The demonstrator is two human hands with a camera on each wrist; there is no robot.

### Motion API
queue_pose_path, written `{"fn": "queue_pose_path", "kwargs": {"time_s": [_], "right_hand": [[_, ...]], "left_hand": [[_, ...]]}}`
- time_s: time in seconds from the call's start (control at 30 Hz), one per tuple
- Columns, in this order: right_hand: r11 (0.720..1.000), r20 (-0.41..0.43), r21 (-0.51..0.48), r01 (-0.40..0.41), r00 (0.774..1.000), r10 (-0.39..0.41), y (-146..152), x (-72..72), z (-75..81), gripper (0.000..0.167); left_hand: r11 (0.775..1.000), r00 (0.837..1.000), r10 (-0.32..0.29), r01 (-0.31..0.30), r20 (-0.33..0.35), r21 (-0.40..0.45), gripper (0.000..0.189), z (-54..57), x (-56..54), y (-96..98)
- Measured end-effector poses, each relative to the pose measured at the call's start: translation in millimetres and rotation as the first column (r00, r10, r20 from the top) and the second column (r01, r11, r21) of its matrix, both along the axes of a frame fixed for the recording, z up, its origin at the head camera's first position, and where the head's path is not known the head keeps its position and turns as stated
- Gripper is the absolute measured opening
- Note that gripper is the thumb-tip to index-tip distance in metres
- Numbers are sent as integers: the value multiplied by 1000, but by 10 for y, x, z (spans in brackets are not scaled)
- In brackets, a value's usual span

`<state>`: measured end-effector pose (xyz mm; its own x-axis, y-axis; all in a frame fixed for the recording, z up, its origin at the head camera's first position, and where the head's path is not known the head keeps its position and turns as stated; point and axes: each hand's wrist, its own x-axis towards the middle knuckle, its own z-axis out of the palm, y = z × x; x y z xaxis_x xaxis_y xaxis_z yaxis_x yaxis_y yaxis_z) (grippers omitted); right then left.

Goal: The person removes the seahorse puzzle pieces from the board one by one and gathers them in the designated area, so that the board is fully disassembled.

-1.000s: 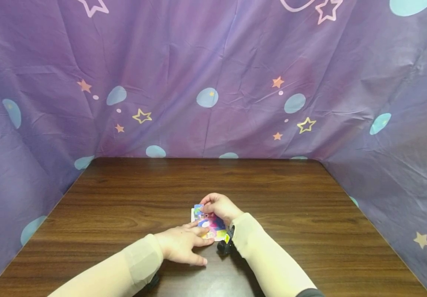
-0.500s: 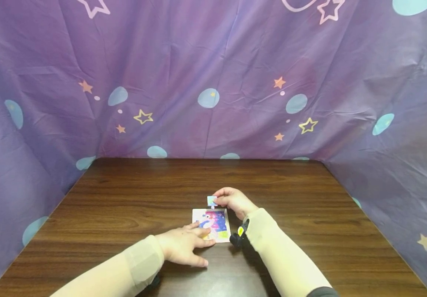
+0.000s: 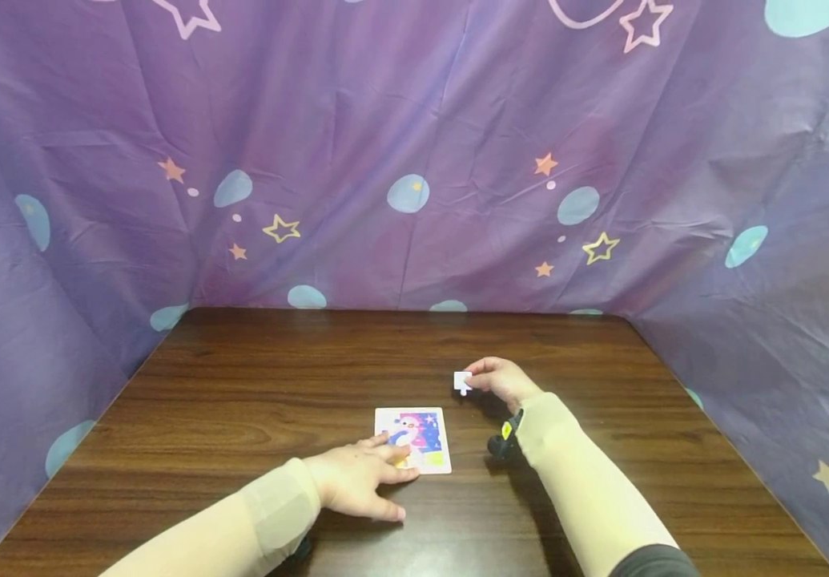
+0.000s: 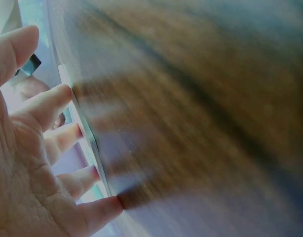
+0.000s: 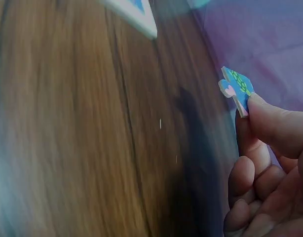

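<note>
Blue puzzle piece [image 5: 237, 85] juts from the pinching right hand [image 3: 505, 380]; splayed left hand [image 3: 360, 476] touches the puzzle board [image 3: 430, 433].

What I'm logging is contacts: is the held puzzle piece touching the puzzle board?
Apart: the head view shows tabletop between the puzzle piece, pinched in the right hand, and the puzzle board.
</note>
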<state>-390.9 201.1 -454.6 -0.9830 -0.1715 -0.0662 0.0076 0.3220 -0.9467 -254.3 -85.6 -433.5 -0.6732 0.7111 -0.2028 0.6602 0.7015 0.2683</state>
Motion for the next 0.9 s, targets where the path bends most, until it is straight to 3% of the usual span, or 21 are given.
{"fn": "queue_pose_path", "kwargs": {"time_s": [0.2, 0.4, 0.7, 0.9], "right_hand": [[993, 5, 114, 40, 999, -41, 129, -5, -29, 18], [970, -77, 237, 53, 996, -36, 112, 41, 4, 16], [898, -119, 422, 122, 990, -78, 134, -27, -50, 17], [884, -135, 441, 154, 985, -104, 137, -34, -64, 21]], "left_hand": [[1000, 1000, 5, -5, 2, -9, 62, -4, 9, 4], [1000, 1000, 8, -8, -2, -8, 62, -13, 0, 3], [1000, 1000, 10, -10, 2, -2, 62, -21, -5, -1], [1000, 1000, 9, -9, 1, -1, 62, -21, -3, 0]]}}
